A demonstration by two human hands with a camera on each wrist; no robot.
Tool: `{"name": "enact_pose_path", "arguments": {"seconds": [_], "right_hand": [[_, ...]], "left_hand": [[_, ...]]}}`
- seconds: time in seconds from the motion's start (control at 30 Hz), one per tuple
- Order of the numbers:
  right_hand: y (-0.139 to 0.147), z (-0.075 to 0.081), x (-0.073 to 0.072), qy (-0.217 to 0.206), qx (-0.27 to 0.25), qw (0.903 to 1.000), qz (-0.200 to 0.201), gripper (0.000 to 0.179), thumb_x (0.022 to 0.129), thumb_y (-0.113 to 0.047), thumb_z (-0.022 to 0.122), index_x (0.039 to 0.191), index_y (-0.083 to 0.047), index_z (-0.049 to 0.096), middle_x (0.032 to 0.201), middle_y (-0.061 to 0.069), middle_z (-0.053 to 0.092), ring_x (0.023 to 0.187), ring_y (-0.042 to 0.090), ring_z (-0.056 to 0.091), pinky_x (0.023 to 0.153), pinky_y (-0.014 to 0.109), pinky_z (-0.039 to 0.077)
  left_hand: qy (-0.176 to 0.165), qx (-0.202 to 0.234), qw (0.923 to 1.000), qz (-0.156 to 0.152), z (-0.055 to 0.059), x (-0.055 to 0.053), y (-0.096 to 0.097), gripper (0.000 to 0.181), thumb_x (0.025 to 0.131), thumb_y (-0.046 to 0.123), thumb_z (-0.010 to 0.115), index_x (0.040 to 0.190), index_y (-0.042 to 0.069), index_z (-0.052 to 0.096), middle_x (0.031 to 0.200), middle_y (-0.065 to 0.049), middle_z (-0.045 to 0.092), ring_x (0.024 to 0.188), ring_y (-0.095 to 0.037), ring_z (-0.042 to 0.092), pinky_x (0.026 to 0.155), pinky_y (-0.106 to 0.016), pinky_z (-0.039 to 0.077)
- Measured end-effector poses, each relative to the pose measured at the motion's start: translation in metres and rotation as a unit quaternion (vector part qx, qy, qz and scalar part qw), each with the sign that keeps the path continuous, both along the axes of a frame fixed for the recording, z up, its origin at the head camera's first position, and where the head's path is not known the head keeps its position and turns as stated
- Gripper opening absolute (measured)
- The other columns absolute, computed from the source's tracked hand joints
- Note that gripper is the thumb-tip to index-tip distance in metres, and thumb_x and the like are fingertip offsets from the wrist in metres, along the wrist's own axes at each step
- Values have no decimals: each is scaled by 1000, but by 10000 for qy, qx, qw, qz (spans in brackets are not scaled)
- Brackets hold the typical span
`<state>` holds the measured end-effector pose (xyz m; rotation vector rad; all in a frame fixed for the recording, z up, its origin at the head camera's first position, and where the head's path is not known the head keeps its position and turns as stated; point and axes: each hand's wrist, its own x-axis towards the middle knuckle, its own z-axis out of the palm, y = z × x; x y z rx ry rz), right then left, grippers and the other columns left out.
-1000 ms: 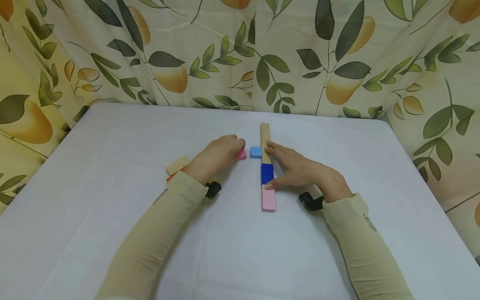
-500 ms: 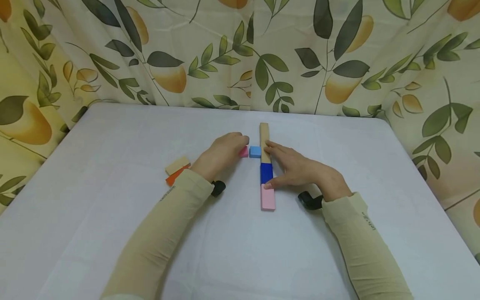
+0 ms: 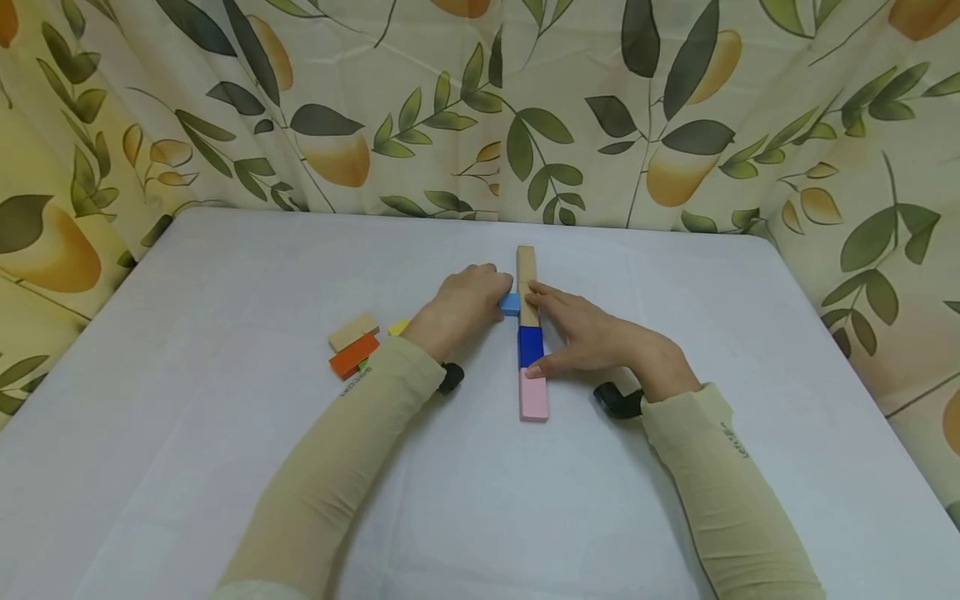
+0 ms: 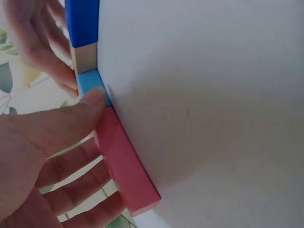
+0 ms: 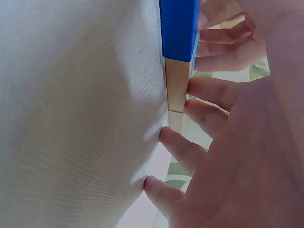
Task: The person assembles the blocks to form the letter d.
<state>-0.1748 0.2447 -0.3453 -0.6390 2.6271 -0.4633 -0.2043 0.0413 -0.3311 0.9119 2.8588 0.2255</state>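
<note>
My left hand point(image 3: 467, 302) holds a dark pink block point(image 4: 126, 164) between its fingers and thumb; in the head view the hand hides that block. The thumb tip lies over a small light blue block point(image 3: 509, 305), which the pink block's end meets. That light blue block sits against the left side of a straight row: plain wooden blocks point(image 3: 527, 265) at the far end, a dark blue block point(image 3: 530, 346) and a light pink block point(image 3: 533, 396). From the right, my right hand point(image 3: 600, 335) rests its outstretched fingers against the wood and its thumb on the light pink block.
Left of my left forearm lie loose blocks: a plain wooden one point(image 3: 353, 332), an orange one point(image 3: 354, 357), and yellow point(image 3: 398, 327) and green ones partly hidden by the sleeve. A white cloth covers the table point(image 3: 187, 400); a patterned curtain point(image 3: 450, 108) hangs behind it.
My left hand has slid right with the dark pink block, up to the light blue block. More of the loose blocks shows now. The right hand has stayed on the row.
</note>
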Motion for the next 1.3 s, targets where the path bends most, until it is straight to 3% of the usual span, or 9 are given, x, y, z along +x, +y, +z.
{"name": "enact_pose_path", "arguments": {"seconds": [0.47, 0.77, 1.3], "right_hand": [[-2, 0, 0, -32, 8, 10000, -31, 115, 74, -64, 76, 158, -9, 21, 168, 6, 5, 154, 36, 10, 122, 58, 15], [-1, 0, 0, -64, 8, 9999, -76, 115, 73, -65, 76, 158, -10, 21, 168, 6, 5, 154, 37, 10, 121, 59, 15], [-1, -1, 0, -16, 31, 10000, -67, 115, 73, -65, 76, 158, -10, 21, 168, 6, 5, 154, 37, 10, 121, 59, 15]], "left_hand": [[257, -298, 9989, 269, -3, -1, 6, 29, 99, 11, 59, 128, 14, 61, 119, -10, 66, 103, -25, 63, 88, -39, 57], [293, -311, 9990, 134, -2, 1, 5, 32, 97, 14, 64, 129, 13, 61, 120, -9, 66, 103, -24, 63, 89, -36, 56], [-112, -97, 9993, 347, 7, 1, -19, 42, 96, 18, 65, 136, 11, 54, 123, -11, 61, 109, -26, 59, 94, -38, 54]]}}
